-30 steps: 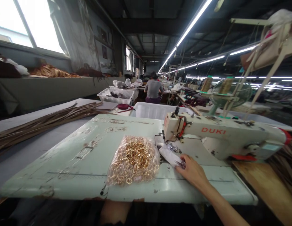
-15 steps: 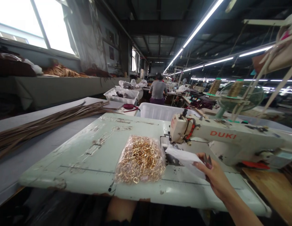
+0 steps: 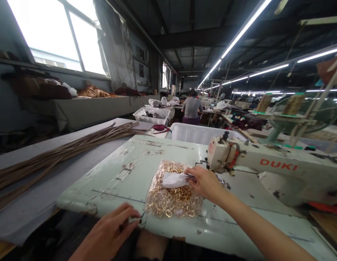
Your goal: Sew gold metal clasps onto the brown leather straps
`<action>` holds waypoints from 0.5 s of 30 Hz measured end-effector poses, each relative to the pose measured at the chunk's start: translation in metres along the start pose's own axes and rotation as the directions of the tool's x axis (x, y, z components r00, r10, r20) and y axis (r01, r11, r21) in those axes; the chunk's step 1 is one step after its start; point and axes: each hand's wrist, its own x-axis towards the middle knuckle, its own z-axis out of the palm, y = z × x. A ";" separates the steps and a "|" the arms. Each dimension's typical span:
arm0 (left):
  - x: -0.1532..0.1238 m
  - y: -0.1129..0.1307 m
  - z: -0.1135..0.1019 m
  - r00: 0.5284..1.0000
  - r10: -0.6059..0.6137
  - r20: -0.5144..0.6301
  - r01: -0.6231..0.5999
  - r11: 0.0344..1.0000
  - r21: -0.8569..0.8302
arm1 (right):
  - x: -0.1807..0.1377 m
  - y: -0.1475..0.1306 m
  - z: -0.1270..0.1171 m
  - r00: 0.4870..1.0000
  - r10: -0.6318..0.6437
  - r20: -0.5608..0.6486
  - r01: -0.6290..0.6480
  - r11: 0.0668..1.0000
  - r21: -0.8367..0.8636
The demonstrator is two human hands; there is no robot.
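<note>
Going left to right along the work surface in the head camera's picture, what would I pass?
Bundle of brown strips → left hand → clear bag of gold rings → right hand, gripping a white cloth over the bag → DUKI sewing machine.

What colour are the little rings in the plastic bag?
Shiny gold; the head view shows the rings inside the clear bag.

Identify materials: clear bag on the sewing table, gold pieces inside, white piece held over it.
Clear crinkled bag: thin glossy plastic film, see-through with glints. Small gold-coloured rings and hooks inside: shiny metal, probably plated, bright reflections. Soft white folded piece in the grip of the right hand: matte and creased, likely cloth or tissue; cannot tell which.
</note>
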 end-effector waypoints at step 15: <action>0.165 0.056 0.048 0.988 0.131 0.078 -0.078 0.874 -0.480 | 0.042 0.010 -0.029 0.996 -0.044 -0.072 0.066 0.935 0.348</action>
